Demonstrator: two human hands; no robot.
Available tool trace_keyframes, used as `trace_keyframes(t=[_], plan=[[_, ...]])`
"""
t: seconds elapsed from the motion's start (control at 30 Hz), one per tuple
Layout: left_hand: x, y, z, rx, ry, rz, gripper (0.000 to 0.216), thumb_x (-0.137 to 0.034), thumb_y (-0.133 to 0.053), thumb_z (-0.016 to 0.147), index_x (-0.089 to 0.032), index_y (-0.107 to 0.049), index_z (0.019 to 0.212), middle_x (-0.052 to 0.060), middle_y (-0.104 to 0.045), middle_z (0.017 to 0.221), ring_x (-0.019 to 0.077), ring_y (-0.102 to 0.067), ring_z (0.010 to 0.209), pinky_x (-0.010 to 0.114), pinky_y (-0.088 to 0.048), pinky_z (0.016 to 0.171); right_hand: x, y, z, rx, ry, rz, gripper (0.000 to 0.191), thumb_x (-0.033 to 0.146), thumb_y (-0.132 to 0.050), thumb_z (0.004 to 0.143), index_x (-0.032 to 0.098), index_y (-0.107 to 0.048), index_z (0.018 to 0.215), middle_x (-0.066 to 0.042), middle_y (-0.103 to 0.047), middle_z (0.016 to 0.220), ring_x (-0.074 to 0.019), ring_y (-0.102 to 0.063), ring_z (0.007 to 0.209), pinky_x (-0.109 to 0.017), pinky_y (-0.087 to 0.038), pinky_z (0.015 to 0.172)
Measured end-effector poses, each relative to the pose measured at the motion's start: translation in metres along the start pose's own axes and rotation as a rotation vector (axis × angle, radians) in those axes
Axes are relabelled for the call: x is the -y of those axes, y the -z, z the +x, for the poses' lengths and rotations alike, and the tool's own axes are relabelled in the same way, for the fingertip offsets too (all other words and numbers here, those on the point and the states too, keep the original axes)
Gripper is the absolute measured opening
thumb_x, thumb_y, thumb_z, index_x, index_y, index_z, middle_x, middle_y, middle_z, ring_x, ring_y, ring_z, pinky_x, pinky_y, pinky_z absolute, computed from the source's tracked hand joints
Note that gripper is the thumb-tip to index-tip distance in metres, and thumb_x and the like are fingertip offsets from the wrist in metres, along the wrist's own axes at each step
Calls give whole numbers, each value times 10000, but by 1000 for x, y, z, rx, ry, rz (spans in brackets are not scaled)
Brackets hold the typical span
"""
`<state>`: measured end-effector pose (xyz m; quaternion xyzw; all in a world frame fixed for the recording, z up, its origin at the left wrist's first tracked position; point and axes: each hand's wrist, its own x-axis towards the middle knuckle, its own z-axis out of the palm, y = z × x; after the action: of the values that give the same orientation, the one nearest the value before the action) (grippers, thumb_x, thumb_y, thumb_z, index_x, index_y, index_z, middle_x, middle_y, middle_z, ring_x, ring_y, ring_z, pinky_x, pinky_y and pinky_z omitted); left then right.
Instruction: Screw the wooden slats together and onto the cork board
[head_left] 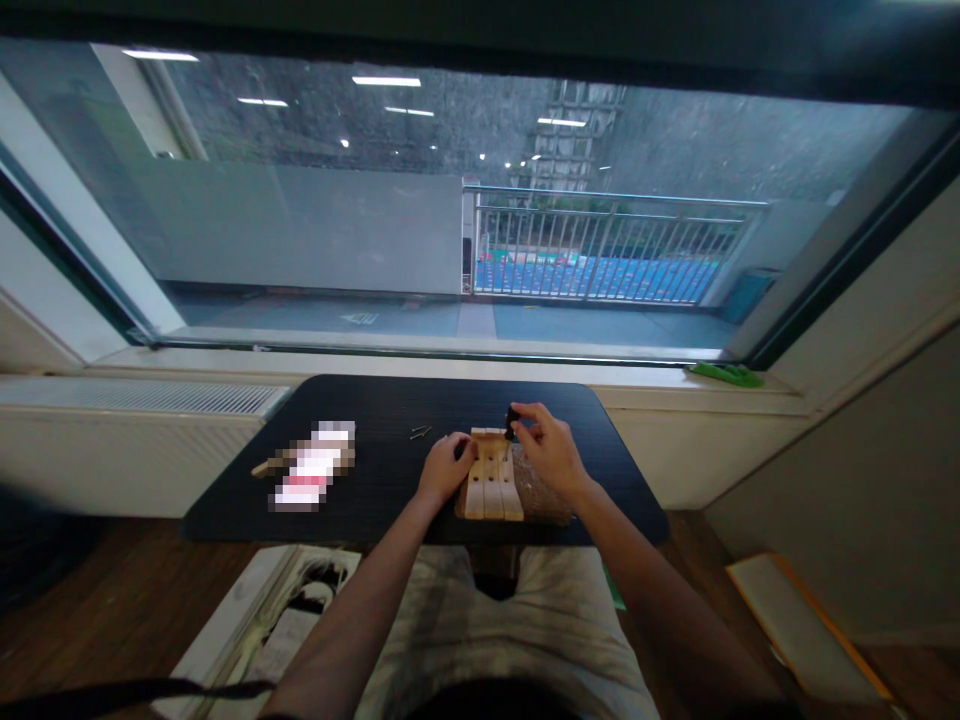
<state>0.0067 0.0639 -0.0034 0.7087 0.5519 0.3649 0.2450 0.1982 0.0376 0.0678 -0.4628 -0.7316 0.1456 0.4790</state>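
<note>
A small block of pale wooden slats (491, 487) lies on the black table (390, 410), close to the near edge. My left hand (445, 468) is curled against the left side of the wooden block, holding it. My right hand (547, 447) is closed in a pinch on a small black-handled tool (511, 422), held upright over the far right corner of the wood. A crumpled clear plastic bag (541, 497) lies under my right wrist. Two small screws (420, 433) lie on the table just beyond my left hand.
A blurred white and red pack (313, 465) with a wooden piece (264, 466) beside it lies on the table's left half. A windowsill with a green object (726, 375) runs behind. Papers (289, 625) lie on the floor at my left knee, a flat board (806, 625) at right.
</note>
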Motion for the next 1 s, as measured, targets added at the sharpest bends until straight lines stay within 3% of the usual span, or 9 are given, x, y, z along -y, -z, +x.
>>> trace_keyframes(t=[1.0], plan=[[0,-1,0,-13,-16,8,221,-345,-477,887,-209,-651,900,54,-706,914,205,-635,880,322,-473,820,-3,2,2,-14,39,-32,267,287,-546,866,192,-660,1088,-20,-681,800,-110,-521,506,-252,-437,541]])
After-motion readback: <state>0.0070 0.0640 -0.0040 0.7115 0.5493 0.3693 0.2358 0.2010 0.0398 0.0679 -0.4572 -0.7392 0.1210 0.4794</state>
